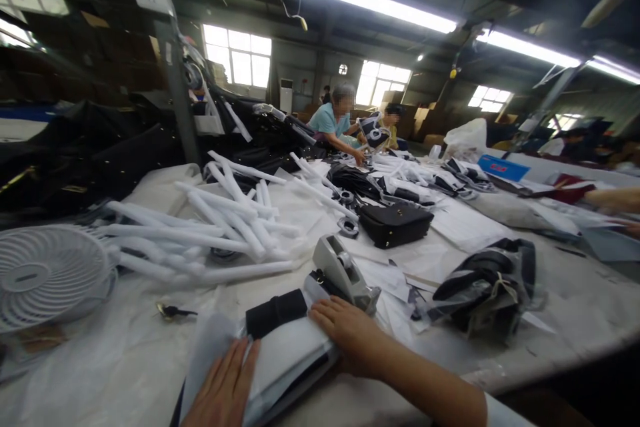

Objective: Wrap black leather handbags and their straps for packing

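Note:
In front of me lies a bag wrapped in white sheeting [287, 353], with black parts showing at its upper end and along its lower edge. My left hand [225, 380] rests flat on its left side, fingers stretched out. My right hand [350, 333] lies over the right side, fingers extended and touching the wrapping; its thumb is hidden. Just beyond the right hand stands a grey tape dispenser [345, 273]. A small dark item with a brass-coloured part [175, 311] lies to the left on the covered table.
White foam rods [235, 213] are heaped at centre left, behind a white fan [43, 277]. A black bag [395, 221] sits farther back; a plastic-wrapped black bundle [487, 287] lies right. People work across the table, including a person in a light-blue top [324, 120].

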The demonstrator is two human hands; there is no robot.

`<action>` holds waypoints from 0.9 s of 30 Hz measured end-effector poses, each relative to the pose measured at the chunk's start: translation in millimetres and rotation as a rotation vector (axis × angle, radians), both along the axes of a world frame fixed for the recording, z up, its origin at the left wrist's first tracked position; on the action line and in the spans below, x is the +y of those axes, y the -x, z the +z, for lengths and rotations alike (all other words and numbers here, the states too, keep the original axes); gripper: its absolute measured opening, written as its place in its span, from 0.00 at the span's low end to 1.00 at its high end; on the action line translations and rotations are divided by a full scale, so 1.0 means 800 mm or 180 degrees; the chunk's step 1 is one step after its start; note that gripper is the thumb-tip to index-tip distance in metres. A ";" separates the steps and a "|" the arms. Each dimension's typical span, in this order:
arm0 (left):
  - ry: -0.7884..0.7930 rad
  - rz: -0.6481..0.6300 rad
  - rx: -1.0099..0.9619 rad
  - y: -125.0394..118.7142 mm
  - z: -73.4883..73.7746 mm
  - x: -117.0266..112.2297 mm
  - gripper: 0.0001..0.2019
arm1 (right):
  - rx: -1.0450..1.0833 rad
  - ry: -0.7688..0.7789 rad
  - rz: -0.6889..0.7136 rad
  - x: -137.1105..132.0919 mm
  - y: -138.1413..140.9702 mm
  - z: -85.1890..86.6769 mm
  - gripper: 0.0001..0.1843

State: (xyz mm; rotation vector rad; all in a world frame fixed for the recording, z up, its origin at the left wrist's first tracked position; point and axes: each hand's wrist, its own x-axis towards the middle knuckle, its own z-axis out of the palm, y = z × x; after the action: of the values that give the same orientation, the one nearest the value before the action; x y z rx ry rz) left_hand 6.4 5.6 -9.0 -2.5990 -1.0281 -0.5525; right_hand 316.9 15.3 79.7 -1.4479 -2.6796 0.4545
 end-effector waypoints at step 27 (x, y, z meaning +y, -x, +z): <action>0.1841 0.1662 -0.1514 0.056 0.045 0.012 0.36 | 0.0673 -0.1357 -0.1929 0.005 -0.051 0.014 0.14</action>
State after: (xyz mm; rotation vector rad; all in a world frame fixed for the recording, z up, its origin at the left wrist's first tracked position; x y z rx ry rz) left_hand -38.3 14.8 26.9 -2.5049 -2.2191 -0.8491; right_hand 357.3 19.1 90.9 -1.8176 -1.8815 -0.0134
